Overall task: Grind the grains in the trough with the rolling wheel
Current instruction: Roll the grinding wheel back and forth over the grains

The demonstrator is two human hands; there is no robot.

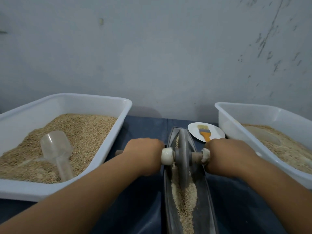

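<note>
Got my left hand (143, 153) and right hand (226, 155) each gripping the axle either side of the rolling wheel (183, 154). It's standing in the trough (205, 196), grains (184, 195) piled just behind it.

You have a dull grey metal trough (206, 200) and rolling wheel (183, 154) on a wooden axle (196, 155), set on matt blue cloth (145, 129). The tubs (104, 98) are smooth glossy white plastic, the scoop (56, 149) clear plastic, and the grains (184, 196) look coarse and dry.
</note>
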